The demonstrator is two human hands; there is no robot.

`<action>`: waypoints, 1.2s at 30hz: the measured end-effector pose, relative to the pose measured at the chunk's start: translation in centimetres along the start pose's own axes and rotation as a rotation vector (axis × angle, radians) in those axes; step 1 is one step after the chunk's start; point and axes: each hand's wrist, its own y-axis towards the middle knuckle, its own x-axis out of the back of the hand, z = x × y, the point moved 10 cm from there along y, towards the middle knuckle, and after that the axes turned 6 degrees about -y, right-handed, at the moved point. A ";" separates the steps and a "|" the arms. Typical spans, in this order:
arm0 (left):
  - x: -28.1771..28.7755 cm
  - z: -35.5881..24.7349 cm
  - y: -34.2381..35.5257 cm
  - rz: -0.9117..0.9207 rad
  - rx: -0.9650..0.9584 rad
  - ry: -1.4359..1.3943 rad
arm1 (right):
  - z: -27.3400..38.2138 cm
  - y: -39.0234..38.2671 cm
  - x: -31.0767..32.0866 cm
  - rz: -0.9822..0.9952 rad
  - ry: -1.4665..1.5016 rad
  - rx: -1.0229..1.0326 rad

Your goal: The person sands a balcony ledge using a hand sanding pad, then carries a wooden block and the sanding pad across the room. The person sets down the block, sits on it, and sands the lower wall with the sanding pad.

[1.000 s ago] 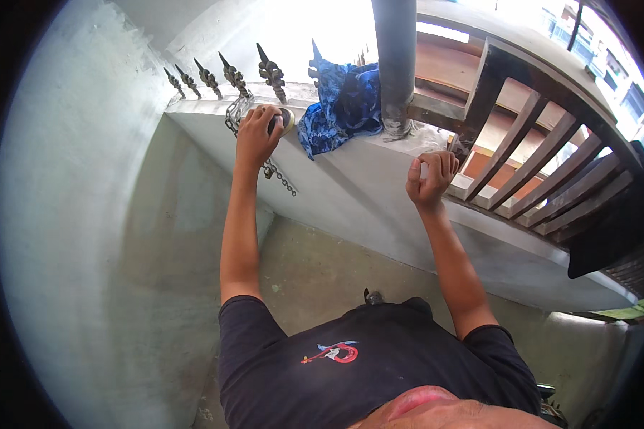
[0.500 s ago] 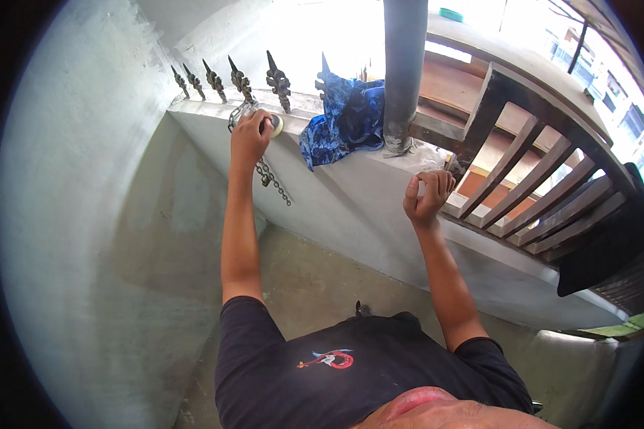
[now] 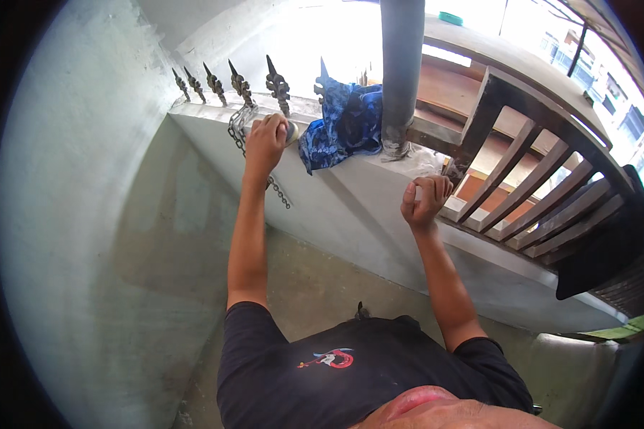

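"Bright daylight beyond this low wall (image 3: pixel 350 204), and a grey post (image 3: pixel 402 64) stands on its top. Let's call everything from that post!"

"Right. Off to the post's left, metal spikes (image 3: pixel 277 86) in a row, and in front of them the left hand (image 3: pixel 266 136) is at work."

"Holding what?"

"Something small and round (image 3: pixel 293 133), pale at the rim, at the top of the low wall. It's left of the post, with a blue cloth (image 3: pixel 347 121) in between."

"And the fingers?"

"Bent over it, held close together. Where the thumb presses, I can't tell from here."

"Now the right hand (image 3: pixel 427 196)!"

"Just right of the post's foot, by the slatted gate (image 3: pixel 511 179). Fingers curled in towards the palm, no object showing. Whether it rests on the edge, I can't say."

"So, how far along are we?"

"By my reading, the grip is made: the round thing is in hand and up at the ledge. Letting go isn't done yet. Nor is either hand on the cloth, which lies bunched against the post."

"And that chain (image 3: pixel 237 133)?"

"Farther left of the post than the cloth, looped by a spike, loose end down the wall face below the left hand. No fingers visibly closed on it. How much remains, I couldn't judge."
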 end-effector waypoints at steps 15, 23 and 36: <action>1.8 2.5 -1.5 -0.146 0.248 0.067 | -0.5 -0.4 0.0 -0.022 0.034 -0.004; -0.8 0.0 -1.1 0.029 0.080 -0.036 | -0.5 -0.4 -0.1 -0.015 0.022 0.000; 1.6 2.7 -1.4 -0.225 0.225 -0.066 | -0.9 -0.7 -0.1 -0.020 0.044 0.005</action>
